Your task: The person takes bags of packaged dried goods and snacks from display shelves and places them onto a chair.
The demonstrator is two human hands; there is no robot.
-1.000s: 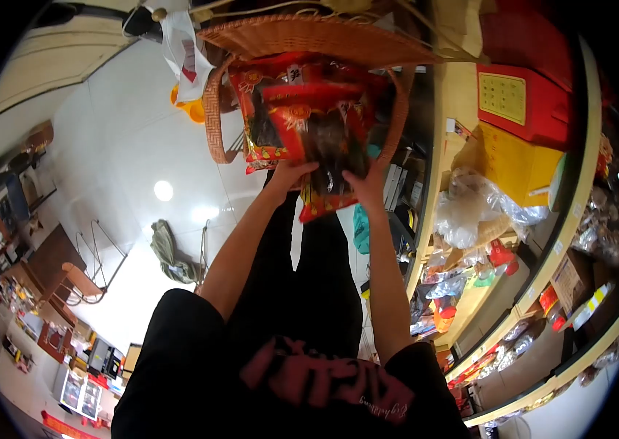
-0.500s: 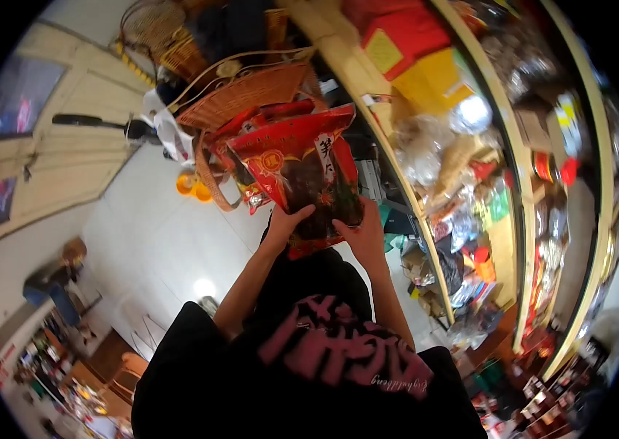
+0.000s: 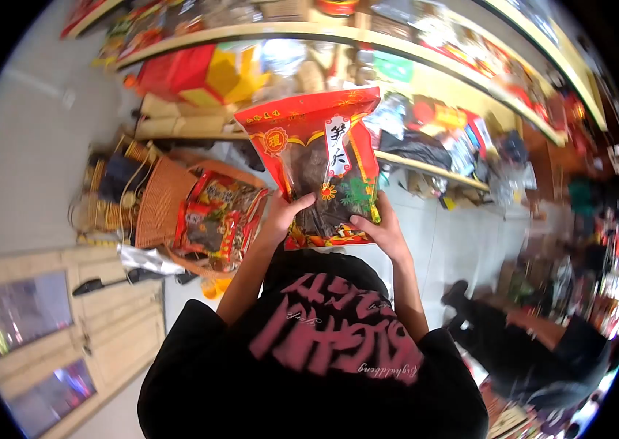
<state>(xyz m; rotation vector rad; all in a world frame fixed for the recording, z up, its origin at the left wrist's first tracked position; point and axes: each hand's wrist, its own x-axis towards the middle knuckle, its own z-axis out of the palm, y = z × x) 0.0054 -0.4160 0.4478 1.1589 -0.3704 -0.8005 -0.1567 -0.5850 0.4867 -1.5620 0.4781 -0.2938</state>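
A red packet of dried bamboo shoots (image 3: 302, 157) with a see-through window, dark contents and a white label with Chinese characters is held in front of my chest. My left hand (image 3: 280, 217) grips its lower left side, thumb across the front. On the lower right side, my right hand (image 3: 386, 230) grips it the same way. The fingers behind the packet are hidden. To the left, an orange wicker basket (image 3: 156, 205) holds several similar red packets (image 3: 210, 223).
Ahead run wooden shelves (image 3: 265, 31) packed with bags and boxes, including a red and yellow box (image 3: 178, 73). A person in dark clothes (image 3: 521, 351) is at the right. A cabinet with glass panes (image 3: 104, 314) stands at lower left, and yellow objects (image 3: 214, 287) lie near the basket.
My view has turned right, so the shelves now lie ahead and the basket is at the left. The packet, still in both hands, has come away from the basket. A person has come into view.
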